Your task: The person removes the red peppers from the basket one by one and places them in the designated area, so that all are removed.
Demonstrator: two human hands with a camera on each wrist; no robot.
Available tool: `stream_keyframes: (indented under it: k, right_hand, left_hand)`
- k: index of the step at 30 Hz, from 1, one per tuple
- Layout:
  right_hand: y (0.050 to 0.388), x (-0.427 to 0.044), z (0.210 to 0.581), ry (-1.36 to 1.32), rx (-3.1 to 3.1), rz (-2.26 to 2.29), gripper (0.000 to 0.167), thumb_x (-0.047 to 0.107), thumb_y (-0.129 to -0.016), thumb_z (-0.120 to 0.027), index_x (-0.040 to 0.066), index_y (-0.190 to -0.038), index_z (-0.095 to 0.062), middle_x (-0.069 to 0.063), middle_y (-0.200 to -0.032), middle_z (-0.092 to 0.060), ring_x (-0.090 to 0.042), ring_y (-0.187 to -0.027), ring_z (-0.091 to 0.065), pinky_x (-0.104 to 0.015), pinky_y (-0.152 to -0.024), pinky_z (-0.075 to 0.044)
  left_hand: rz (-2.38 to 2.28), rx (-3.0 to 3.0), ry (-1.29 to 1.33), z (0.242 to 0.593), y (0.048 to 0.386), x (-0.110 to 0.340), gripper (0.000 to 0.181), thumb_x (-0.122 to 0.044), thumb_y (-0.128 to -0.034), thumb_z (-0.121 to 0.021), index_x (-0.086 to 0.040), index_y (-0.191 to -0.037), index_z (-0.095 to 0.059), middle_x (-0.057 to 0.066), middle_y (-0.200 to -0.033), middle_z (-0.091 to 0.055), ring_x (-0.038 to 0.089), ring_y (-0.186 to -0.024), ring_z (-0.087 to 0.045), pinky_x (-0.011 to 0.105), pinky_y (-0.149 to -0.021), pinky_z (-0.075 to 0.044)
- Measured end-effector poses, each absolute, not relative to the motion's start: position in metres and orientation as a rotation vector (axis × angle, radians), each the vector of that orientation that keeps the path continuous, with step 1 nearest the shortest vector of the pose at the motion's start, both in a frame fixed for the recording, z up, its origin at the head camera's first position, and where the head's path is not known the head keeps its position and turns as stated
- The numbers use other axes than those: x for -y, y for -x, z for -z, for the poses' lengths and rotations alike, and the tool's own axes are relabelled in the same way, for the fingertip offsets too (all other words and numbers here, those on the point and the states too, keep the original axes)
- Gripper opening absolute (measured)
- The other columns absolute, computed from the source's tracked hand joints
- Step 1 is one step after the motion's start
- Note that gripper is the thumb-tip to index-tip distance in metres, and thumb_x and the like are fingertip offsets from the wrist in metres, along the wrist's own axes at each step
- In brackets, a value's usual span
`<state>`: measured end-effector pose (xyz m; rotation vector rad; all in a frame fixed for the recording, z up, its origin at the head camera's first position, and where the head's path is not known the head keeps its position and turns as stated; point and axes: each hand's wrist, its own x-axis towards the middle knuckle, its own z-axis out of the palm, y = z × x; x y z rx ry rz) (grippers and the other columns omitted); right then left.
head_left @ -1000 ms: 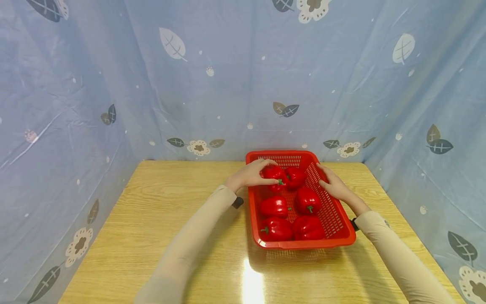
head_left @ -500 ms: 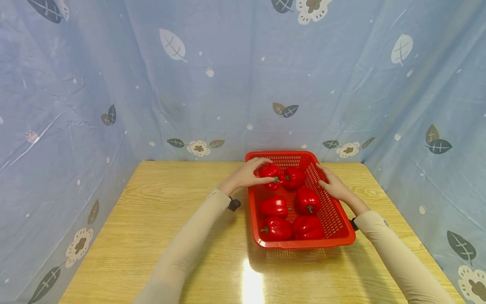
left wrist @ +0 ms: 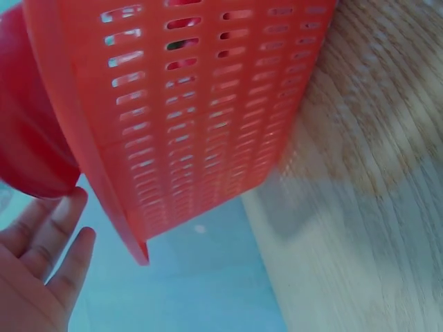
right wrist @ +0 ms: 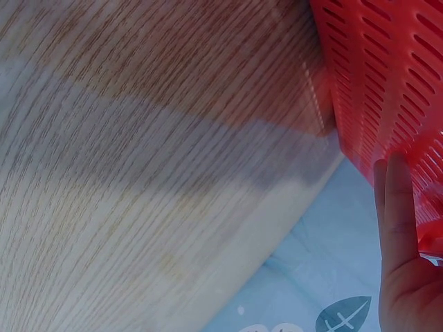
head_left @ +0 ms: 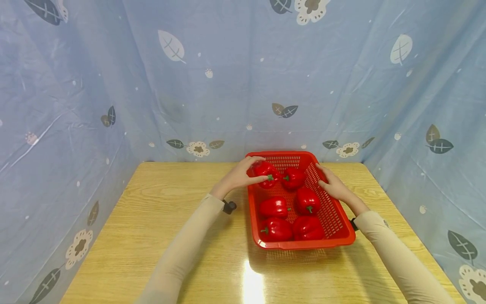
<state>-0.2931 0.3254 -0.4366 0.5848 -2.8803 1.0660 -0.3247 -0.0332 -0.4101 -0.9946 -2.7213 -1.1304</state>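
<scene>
My left hand [head_left: 240, 174] holds a red bell pepper [head_left: 263, 169] with a green stem, at the back left of a red plastic basket [head_left: 303, 244]. In the left wrist view, the fingertips [left wrist: 75, 200] touch the pepper [left wrist: 31, 117] at the height of the basket's rim. My right hand [head_left: 335, 186] grips the basket's right rim, thumb on the inner side. From the right wrist, straight fingers [right wrist: 398, 214] are seen against the outer slotted wall [right wrist: 387, 76]. Several more red peppers [head_left: 274, 207] lie inside the basket.
The basket stands on a wood-grain table [head_left: 178, 219], right of its middle. Bare tabletop stretches to the left. A blue patterned curtain [head_left: 228, 84] hangs behind the table and along both sides.
My left hand has moved left with the bell pepper, from over the basket's inside toward its left rim. The right hand and the basket have stayed in place.
</scene>
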Motion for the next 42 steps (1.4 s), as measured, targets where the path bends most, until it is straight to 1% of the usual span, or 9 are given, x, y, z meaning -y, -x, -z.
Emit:
stream_keyframes:
  k: [6, 8, 11, 18, 22, 28, 33, 38, 42]
  right_hand:
    - [0.292, -0.325, 0.437, -0.589, 2.875, -1.079, 0.060, -0.001, -0.093, -0.044, -0.006, -0.145, -0.014, -0.033, -0.147, -0.015, -0.050, -0.132, -0.019, -0.063, -0.103, -0.021]
    - [0.292, -0.325, 0.437, -0.593, 2.870, -1.084, 0.060, -0.001, -0.093, -0.044, -0.007, -0.145, -0.014, -0.033, -0.146, -0.015, -0.050, -0.131, -0.020, -0.063, -0.102, -0.022]
    - [0.293, -0.325, 0.437, -0.598, 2.864, -1.082, 0.060, -0.001, -0.093, -0.043, -0.007, -0.145, -0.014, -0.033, -0.146, -0.016, -0.050, -0.131, -0.021, -0.063, -0.102, -0.022]
    - [0.292, -0.324, 0.437, -0.601, 2.845, -1.079, 0.059, -0.001, -0.093, -0.043, -0.007, -0.144, -0.015, -0.034, -0.146, -0.016, -0.051, -0.131, -0.020, -0.064, -0.102, -0.021]
    - [0.292, -0.324, 0.438, -0.599, 2.849, -1.091, 0.059, -0.001, -0.093, -0.043, -0.007, -0.145, -0.015, -0.033, -0.146, -0.015, -0.051, -0.131, -0.020, -0.064, -0.102, -0.022]
    - [0.292, -0.324, 0.437, -0.603, 2.851, -1.082, 0.060, -0.001, -0.093, -0.043, -0.007, -0.144, -0.015, -0.034, -0.146, -0.015, -0.051, -0.132, -0.018, -0.064, -0.102, -0.020]
    - [0.292, -0.324, 0.436, -0.613, 2.841, -1.087, 0.059, -0.002, -0.093, -0.044, -0.008, -0.144, -0.015, -0.034, -0.146, -0.015, -0.051, -0.131, -0.018, -0.064, -0.102, -0.020]
    - [0.292, -0.324, 0.438, -0.606, 2.844, -1.104, 0.059, -0.002, -0.093, -0.043, -0.007, -0.144, -0.015, -0.033, -0.146, -0.014, -0.051, -0.131, -0.019, -0.064, -0.102, -0.021]
    - [0.292, -0.324, 0.438, -0.599, 2.849, -1.129, 0.060, -0.002, -0.093, -0.042, -0.006, -0.145, -0.014, -0.032, -0.147, -0.014, -0.050, -0.131, -0.020, -0.063, -0.102, -0.022]
  left_hand:
    - [1.181, 2.686, 0.964, 0.410, 0.323, 0.042, 0.067, -0.062, -0.0750, -0.063, -0.032, -0.131, -0.045, -0.005, -0.125, -0.048, 0.011, -0.111, -0.047, 0.037, -0.092, -0.046]
    - [1.188, 2.689, 0.954, 0.410, 0.323, 0.046, 0.067, -0.063, -0.0751, -0.062, -0.031, -0.132, -0.045, -0.005, -0.124, -0.049, 0.012, -0.111, -0.047, 0.038, -0.092, -0.045]
    - [1.209, 2.691, 0.921, 0.411, 0.322, 0.052, 0.069, -0.064, -0.0753, -0.062, -0.031, -0.133, -0.044, -0.004, -0.125, -0.048, 0.014, -0.113, -0.046, 0.042, -0.094, -0.043]
    - [1.266, 2.681, 0.830, 0.412, 0.318, 0.068, 0.067, -0.063, -0.0762, -0.062, -0.036, -0.135, -0.041, -0.006, -0.128, -0.046, 0.014, -0.112, -0.046, 0.044, -0.093, -0.043]
    - [1.292, 2.655, 0.817, 0.414, 0.314, 0.079, 0.067, -0.059, -0.0769, -0.063, -0.031, -0.134, -0.042, -0.006, -0.126, -0.048, 0.016, -0.111, -0.047, 0.046, -0.093, -0.043]
    - [1.326, 2.645, 0.772, 0.422, 0.311, 0.095, 0.065, -0.057, -0.0773, -0.064, -0.033, -0.133, -0.043, -0.007, -0.125, -0.049, 0.016, -0.111, -0.048, 0.050, -0.092, -0.042]
    - [1.341, 2.634, 0.763, 0.428, 0.310, 0.106, 0.063, -0.052, -0.0788, -0.066, -0.030, -0.134, -0.044, -0.006, -0.124, -0.049, 0.016, -0.108, -0.048, 0.051, -0.092, -0.042]
    - [1.323, 2.645, 0.739, 0.433, 0.310, 0.116, 0.065, -0.055, -0.0779, -0.066, -0.029, -0.133, -0.044, -0.005, -0.123, -0.050, 0.017, -0.107, -0.048, 0.052, -0.092, -0.042]
    - [1.293, 2.669, 0.718, 0.439, 0.309, 0.124, 0.065, -0.055, -0.0785, -0.065, -0.028, -0.134, -0.043, -0.005, -0.125, -0.050, 0.016, -0.106, -0.048, 0.049, -0.090, -0.044]
